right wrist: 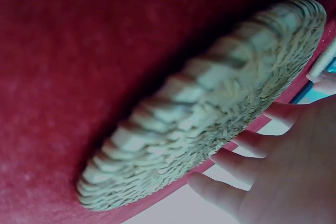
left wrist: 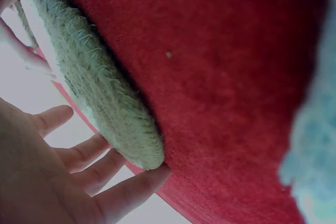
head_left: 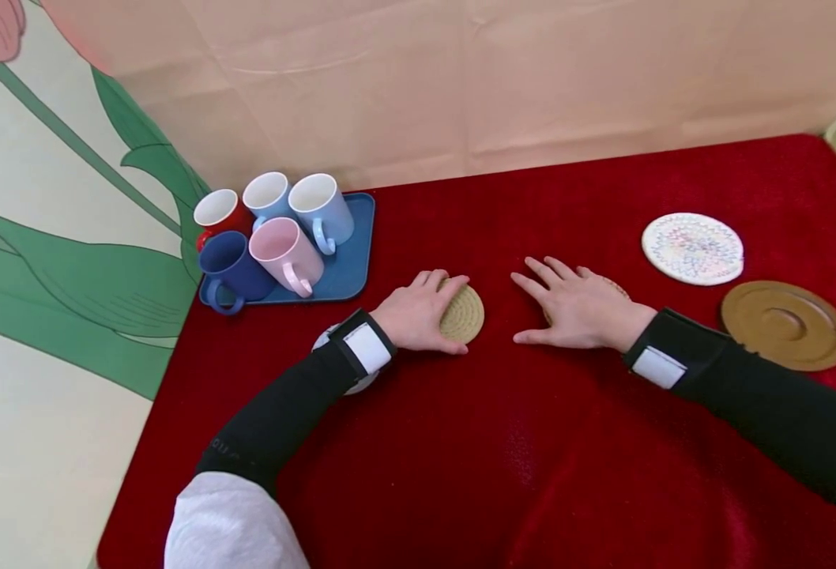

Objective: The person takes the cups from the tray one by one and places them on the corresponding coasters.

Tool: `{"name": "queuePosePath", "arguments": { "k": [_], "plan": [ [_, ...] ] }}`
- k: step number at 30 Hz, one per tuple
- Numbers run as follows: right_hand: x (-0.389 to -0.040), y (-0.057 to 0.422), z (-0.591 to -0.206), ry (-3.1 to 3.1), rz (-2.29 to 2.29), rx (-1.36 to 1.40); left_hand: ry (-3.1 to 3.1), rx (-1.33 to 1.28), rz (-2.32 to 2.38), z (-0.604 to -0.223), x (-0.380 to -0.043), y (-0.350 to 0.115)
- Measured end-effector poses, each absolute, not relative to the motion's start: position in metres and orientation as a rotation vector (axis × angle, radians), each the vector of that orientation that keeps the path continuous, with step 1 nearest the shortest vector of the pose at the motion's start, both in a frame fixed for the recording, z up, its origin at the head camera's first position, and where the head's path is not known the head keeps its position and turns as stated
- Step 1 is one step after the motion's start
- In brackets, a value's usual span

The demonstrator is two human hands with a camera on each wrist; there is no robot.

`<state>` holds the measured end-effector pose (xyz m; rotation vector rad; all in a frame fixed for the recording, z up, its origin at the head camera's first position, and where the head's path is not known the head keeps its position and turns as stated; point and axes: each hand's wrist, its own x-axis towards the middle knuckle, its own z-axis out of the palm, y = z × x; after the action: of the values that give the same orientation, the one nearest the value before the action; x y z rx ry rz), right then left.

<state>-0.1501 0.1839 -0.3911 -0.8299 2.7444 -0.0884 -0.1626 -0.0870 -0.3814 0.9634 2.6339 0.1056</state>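
My left hand (head_left: 418,312) reaches over a round coiled-rope coaster (head_left: 464,314), fingers spread and loosely bent. In the left wrist view its fingertips lie along the far rim of that rope coaster (left wrist: 100,82); whether they press on it, I cannot tell. Fingers spread, my right hand (head_left: 578,308) hovers above a woven wicker coaster (right wrist: 210,108), which is mostly hidden below it in the head view. Under my left wrist a pale blue-grey round coaster (head_left: 363,385) partly shows; its fuzzy edge (left wrist: 310,166) appears in the left wrist view.
A blue tray (head_left: 361,253) at the back left bears several mugs, among them a pink mug (head_left: 286,251) and a dark blue mug (head_left: 236,265). To the right lie a white speckled round mat (head_left: 693,248) and a brown round plate (head_left: 816,336) on the red cloth (head_left: 461,474).
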Motion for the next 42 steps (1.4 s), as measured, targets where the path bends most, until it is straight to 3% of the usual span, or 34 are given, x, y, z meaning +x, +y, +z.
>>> {"name": "queuePosePath", "arguments": {
  "k": [17, 42],
  "plan": [
    [-0.152, 0.184, -0.394, 2.711, -0.123, -0.822, 2.691, 0.906, 0.120, -0.380, -0.173, -0.087],
    [-0.149, 0.183, -0.393, 2.675, -0.074, -0.807, 2.790, 0.683, 0.139, -0.381, -0.222, -0.080]
  ]
}}
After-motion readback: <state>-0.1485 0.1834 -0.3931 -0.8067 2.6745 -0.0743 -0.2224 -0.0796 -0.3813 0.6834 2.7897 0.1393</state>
